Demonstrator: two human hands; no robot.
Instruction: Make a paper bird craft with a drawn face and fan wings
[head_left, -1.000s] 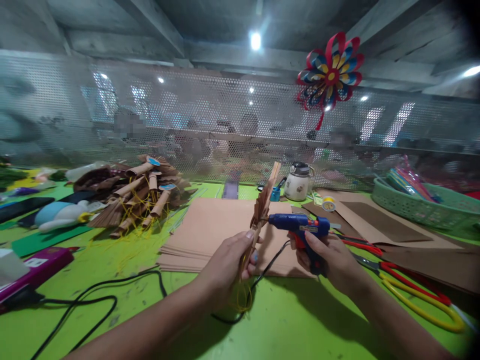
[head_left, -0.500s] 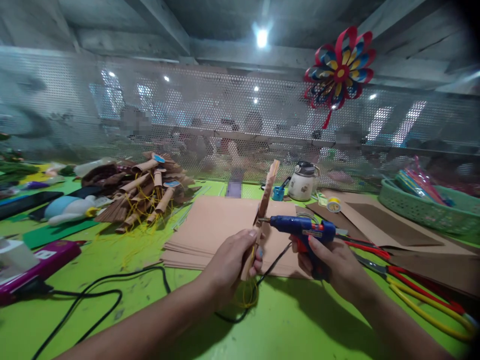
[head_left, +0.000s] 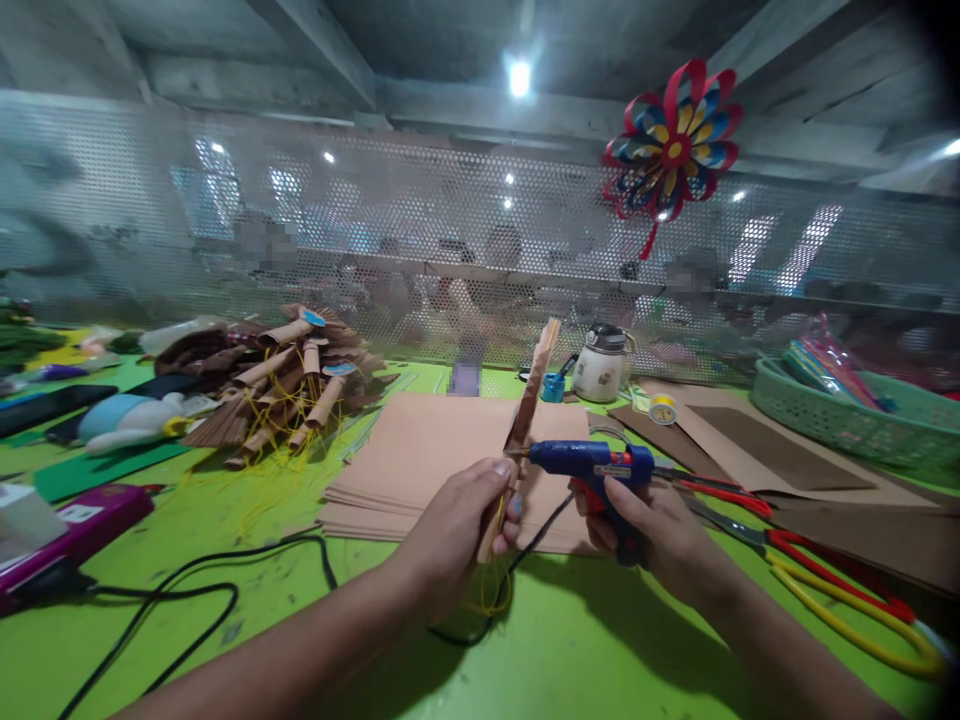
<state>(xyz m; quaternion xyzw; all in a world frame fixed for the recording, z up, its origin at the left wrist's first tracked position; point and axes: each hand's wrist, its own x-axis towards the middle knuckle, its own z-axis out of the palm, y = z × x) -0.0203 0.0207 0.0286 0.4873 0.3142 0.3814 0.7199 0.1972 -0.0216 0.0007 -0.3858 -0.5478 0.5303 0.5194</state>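
In the middle of the head view my left hand (head_left: 457,525) is closed around the lower part of a folded brown paper piece (head_left: 534,388), which stands nearly upright with its top leaning right. Yellow thread (head_left: 491,590) hangs in loops below that hand. My right hand (head_left: 656,525) grips a blue glue gun (head_left: 592,458) by its handle, a finger near the red trigger. The gun points left, its metal nozzle at the paper just above my left thumb. Beneath both hands lies a stack of light brown paper sheets (head_left: 420,430) on the green table.
At the left are a heap of rolled and pleated brown paper pieces (head_left: 300,385), a purple power strip (head_left: 112,525) and a black cable (head_left: 225,590). At the right lie scissors (head_left: 825,580), a thread spool (head_left: 663,409) and a green basket (head_left: 840,405). A jar (head_left: 600,365) stands behind.
The glue gun has moved left and slightly down, so its nozzle now reaches across the paper's edge. My left hand keeps its hold, and the whole view has shifted a little.
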